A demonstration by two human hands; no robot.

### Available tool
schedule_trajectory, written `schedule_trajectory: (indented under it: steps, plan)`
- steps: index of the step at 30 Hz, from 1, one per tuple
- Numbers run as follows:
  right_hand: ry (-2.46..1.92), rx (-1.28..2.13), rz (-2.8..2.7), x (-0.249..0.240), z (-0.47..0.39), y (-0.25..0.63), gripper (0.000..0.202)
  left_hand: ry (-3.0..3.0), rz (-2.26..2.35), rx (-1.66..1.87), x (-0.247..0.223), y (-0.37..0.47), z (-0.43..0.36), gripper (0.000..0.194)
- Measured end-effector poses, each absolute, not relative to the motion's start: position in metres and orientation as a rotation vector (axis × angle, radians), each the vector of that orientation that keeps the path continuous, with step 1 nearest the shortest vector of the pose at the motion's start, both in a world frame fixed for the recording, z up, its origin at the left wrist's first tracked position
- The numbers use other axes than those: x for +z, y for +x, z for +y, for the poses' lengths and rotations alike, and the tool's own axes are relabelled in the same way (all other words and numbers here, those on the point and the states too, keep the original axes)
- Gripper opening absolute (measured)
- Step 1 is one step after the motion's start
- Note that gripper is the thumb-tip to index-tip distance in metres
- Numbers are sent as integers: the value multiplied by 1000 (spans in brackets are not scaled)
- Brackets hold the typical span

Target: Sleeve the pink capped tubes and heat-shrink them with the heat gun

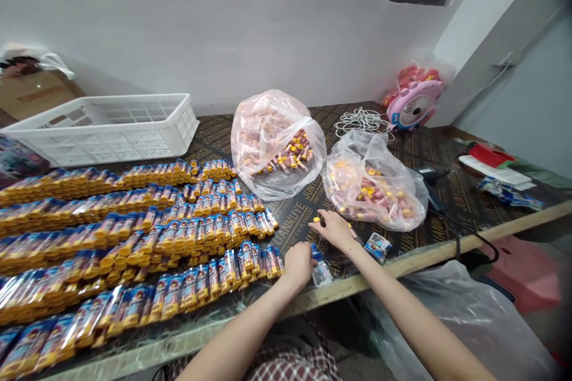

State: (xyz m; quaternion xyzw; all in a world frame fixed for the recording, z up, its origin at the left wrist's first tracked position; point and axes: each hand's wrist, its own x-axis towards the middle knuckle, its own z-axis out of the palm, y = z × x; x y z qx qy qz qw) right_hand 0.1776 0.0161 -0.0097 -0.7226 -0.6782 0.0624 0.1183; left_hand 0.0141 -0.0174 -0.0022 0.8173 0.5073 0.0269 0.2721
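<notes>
My left hand (298, 265) rests near the table's front edge, closed on a small clear wrapper (320, 271) with blue print. My right hand (336, 230) lies just beyond it, fingers on a small tube with a yellow cap (317, 220). Rows of wrapped tubes (134, 238) with yellow caps cover the table to the left. Two clear plastic bags of loose tubes stand behind my hands, the larger bag (277, 143) at the centre and the smaller bag (373, 187) to the right. A stack of wrappers (378, 246) lies beside my right wrist.
A white plastic crate (111, 128) stands at the back left. A pink fan (413, 106) and a coiled white cord (361, 121) sit at the back right. A black glue gun (431, 181) lies right of the bags. A plastic sheet (465, 315) hangs below the table edge.
</notes>
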Motion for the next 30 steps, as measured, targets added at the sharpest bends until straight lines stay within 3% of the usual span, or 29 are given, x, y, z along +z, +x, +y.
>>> schedule_trajectory:
  steps: [4,10,16,20,24,30]
  plan:
    - [-2100,227,-1963,-12,26,171,44,2205,1368,95,-5,14,-17,15]
    - [-1902,286,-1859,-2,14,179,58,2254,1379,32,3,11,-18,24]
    - [-1730,365,-1697,3,-18,178,30,2320,1327,15,7,10,-21,24]
    - [-1674,353,-1558,10,-39,170,19,2309,1274,219,2,7,-22,14]
    - [-1622,342,-1353,24,-55,161,20,1884,1236,554,10,-2,-22,5]
    - [-1403,581,-1077,40,-70,132,27,788,1016,863,44,-49,-10,36]
